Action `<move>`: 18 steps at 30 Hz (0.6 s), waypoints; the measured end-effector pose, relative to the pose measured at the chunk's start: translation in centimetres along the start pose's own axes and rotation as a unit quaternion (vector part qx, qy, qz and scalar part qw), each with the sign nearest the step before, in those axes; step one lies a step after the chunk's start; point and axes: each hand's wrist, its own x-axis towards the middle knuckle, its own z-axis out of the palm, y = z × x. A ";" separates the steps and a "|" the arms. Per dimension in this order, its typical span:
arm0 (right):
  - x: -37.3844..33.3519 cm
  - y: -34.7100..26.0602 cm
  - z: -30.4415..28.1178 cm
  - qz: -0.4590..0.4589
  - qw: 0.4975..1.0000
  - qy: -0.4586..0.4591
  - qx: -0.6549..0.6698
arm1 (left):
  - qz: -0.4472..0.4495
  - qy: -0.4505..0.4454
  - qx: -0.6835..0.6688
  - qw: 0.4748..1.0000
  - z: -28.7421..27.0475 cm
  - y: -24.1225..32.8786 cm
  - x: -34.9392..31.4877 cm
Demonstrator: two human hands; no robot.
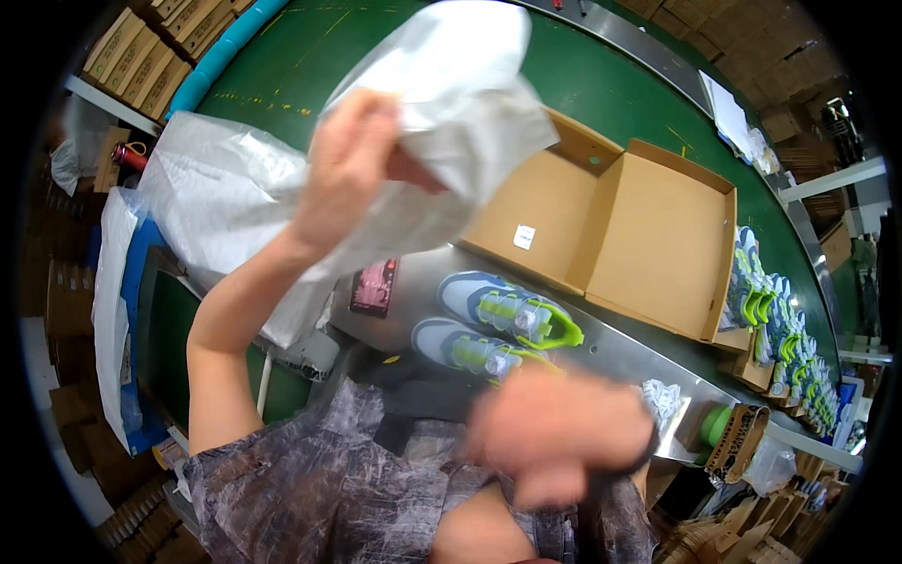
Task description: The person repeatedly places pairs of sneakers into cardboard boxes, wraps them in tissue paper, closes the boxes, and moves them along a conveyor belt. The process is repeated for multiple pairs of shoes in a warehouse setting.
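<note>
My left hand [349, 160] is raised and closed on a large white wrapping sheet [437, 70], which looks like thin paper and hangs crumpled around the fingers. My right hand [564, 423] is smeared by motion in front of my body, so its fingers cannot be made out. Just beyond it lies a pair of sneakers, a far shoe [507, 310] and a near shoe [456, 344], blue-grey with lime green trim. The right hand hides part of the near shoe. Behind them an open cardboard shoebox [663, 240] shows its bare brown inside and a small white label.
More white sheets [221, 179] lie to the left. A phone-like device [374, 287] with a pinkish screen rests beside the sneakers. Several similar sneakers [794, 348] line the right side of the green table [272, 70]. Stacked cardboard boxes [136, 61] stand far left.
</note>
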 end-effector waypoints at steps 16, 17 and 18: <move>-17.1 7.4 -22.8 0.233 0.556 0.750 -0.273 | 0.374 -0.243 0.402 0.800 16.9 -13.8 4.2; -18.9 6.9 -23.5 0.226 0.534 0.760 -0.294 | 0.338 -0.254 0.478 0.770 14.9 -15.4 4.7; -20.8 6.1 -24.3 0.218 0.508 0.769 -0.321 | 0.302 -0.266 0.546 0.735 12.9 -16.8 5.4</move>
